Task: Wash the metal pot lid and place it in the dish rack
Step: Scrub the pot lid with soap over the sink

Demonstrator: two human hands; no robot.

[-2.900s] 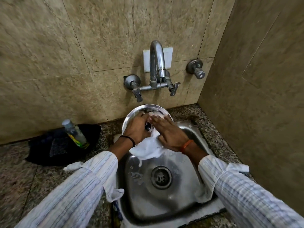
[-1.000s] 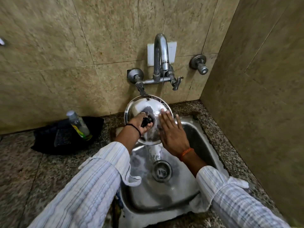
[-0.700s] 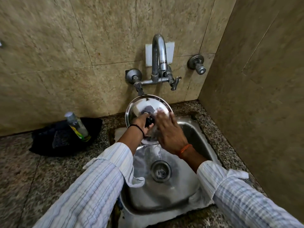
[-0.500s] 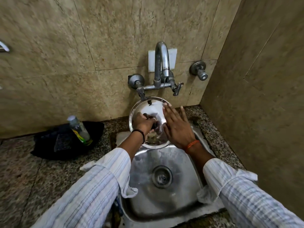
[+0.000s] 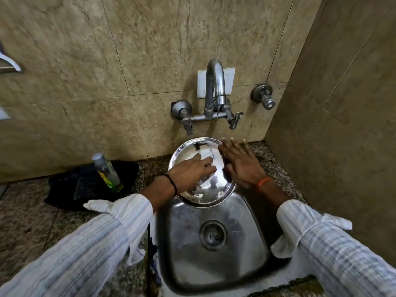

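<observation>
The round metal pot lid is held tilted over the back of the steel sink, under the tap, where a thin stream of water falls. My left hand is closed around the lid's middle, over its knob. My right hand lies flat with fingers spread against the lid's right edge, blurred by motion. No dish rack is visible.
A clear bottle stands on a dark cloth on the granite counter to the left. A separate valve sticks out of the wall right of the tap. A side wall closes the right. A white bracket shows at far left.
The foam seen 2.9 s ago is gone from the lid. My right hand has slid from the lid's face toward its right rim; the lid has tilted flatter.
</observation>
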